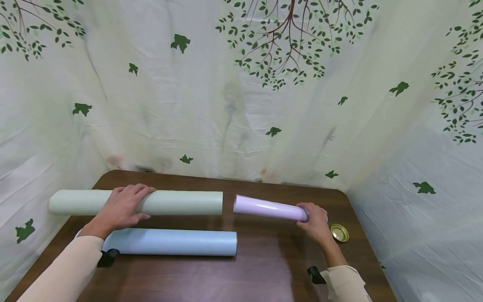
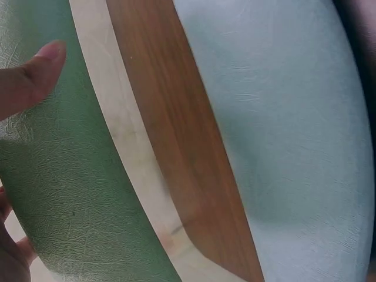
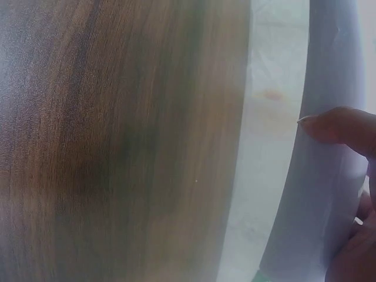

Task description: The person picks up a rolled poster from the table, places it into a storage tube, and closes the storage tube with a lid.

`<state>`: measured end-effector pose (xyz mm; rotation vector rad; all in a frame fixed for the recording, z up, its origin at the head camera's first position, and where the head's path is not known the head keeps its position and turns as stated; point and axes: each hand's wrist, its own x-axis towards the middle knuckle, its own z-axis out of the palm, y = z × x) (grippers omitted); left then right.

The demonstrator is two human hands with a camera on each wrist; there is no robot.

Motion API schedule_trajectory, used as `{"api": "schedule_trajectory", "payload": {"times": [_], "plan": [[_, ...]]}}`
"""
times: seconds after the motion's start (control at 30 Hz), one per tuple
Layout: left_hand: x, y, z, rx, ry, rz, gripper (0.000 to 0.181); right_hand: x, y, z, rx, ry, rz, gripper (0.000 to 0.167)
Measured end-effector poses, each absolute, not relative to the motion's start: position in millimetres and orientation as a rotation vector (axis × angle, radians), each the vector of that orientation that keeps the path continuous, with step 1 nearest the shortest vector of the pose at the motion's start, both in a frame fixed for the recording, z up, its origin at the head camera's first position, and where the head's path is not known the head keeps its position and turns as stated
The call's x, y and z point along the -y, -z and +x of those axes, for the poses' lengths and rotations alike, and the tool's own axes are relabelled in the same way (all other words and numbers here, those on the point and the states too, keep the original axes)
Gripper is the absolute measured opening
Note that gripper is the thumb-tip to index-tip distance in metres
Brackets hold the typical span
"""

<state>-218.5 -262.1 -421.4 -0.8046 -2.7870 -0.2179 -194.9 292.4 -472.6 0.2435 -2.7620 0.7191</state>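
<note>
A long pale green roll (image 1: 181, 203) lies across the back left of the table, and my left hand (image 1: 122, 207) grips it from above. In the left wrist view the thumb and fingers of the left hand (image 2: 29, 82) are on either side of the green roll (image 2: 88, 176). My right hand (image 1: 315, 222) holds the right end of a shorter lilac roll (image 1: 269, 209). The right wrist view has the thumb of the right hand (image 3: 346, 132) against the lilac roll (image 3: 311, 194). In front of the green roll lies a light blue roll (image 1: 173, 242), untouched by the fingers.
A small round gold lid or dish (image 1: 340, 233) sits right of the right hand on the brown table (image 1: 260, 272). White curtains (image 1: 211, 105) printed with leaves and branches hang behind and at both sides. The green roll's left end reaches past the table's left edge.
</note>
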Motion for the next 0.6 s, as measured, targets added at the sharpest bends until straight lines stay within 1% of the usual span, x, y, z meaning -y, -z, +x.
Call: {"api": "schedule_trajectory", "payload": {"times": [0.6], "plan": [[252.9,422.5,-187.7,2.673,0.202,-0.849,0.074,-296.1,464.2,-173.7,2.692,-0.739,0.314,0.048]]}}
